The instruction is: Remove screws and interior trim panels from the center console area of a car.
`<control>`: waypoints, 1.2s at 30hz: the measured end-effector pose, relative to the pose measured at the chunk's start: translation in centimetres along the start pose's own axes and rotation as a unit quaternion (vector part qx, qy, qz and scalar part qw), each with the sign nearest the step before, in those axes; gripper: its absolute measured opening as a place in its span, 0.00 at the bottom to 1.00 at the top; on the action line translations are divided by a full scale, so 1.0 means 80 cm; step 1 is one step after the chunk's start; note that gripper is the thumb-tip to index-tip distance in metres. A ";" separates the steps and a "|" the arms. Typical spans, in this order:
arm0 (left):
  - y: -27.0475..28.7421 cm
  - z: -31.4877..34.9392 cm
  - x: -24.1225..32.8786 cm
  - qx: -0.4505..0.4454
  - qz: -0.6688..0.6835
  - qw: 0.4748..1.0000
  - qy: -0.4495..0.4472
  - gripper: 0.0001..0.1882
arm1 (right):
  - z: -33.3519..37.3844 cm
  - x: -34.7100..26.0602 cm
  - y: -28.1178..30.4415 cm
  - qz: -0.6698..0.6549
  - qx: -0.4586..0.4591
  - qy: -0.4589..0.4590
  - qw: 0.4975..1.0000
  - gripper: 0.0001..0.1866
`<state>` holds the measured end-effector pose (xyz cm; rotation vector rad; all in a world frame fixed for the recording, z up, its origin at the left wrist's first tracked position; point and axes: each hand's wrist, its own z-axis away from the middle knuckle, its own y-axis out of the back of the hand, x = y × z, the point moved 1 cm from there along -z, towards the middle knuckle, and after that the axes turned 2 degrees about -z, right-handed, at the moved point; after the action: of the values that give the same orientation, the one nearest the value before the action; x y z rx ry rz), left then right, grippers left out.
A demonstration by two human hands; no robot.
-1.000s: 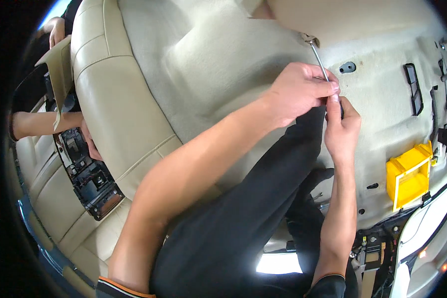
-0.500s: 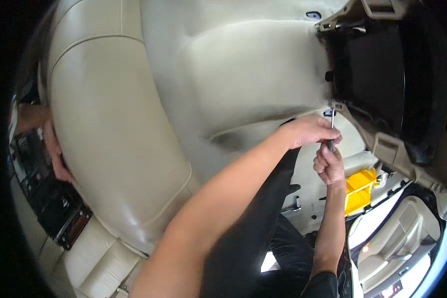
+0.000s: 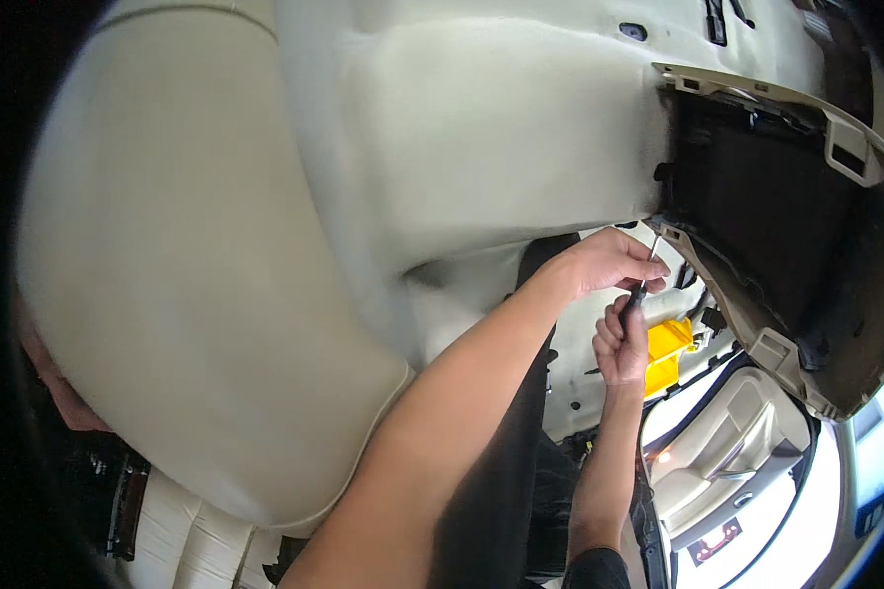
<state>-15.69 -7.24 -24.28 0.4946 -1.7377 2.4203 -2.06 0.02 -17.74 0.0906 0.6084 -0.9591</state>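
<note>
From far off I see the screwdriver (image 3: 635,297) at the edge of the tan panel (image 3: 756,196); my right hand (image 3: 621,344) has its grip closed round the handle; my left hand (image 3: 614,265) pinches the shaft; the tool leans more than before, so it points there on a slant.

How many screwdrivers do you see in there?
1: the screwdriver, its dark handle in the right hand, with the left hand at its metal shaft. Others could be hidden behind the cream seat.
</note>
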 end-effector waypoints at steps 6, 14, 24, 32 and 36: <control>-0.005 0.003 0.007 -0.001 0.022 1.000 0.019 0.16 | -0.019 0.004 0.039 -0.205 -0.248 -0.088 0.943 0.24; -0.010 -0.005 0.000 -0.023 0.160 0.987 -0.016 0.16 | -0.021 0.007 0.026 -0.066 -0.123 -0.020 0.990 0.20; -0.004 0.002 -0.010 -0.017 0.209 0.977 -0.027 0.12 | -0.018 0.011 0.009 0.007 -0.043 0.030 0.999 0.18; -0.001 -0.006 -0.019 -0.038 0.187 0.980 -0.059 0.14 | -0.019 0.005 0.006 0.263 0.109 0.261 0.922 0.13; -0.001 -0.005 -0.009 -0.046 0.170 0.982 -0.061 0.14 | -0.005 0.008 -0.013 0.498 0.241 0.384 0.740 0.16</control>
<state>-15.10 -6.75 -24.54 0.3662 -2.1304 2.5593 -2.75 -0.95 -18.21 1.2169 0.8948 0.0670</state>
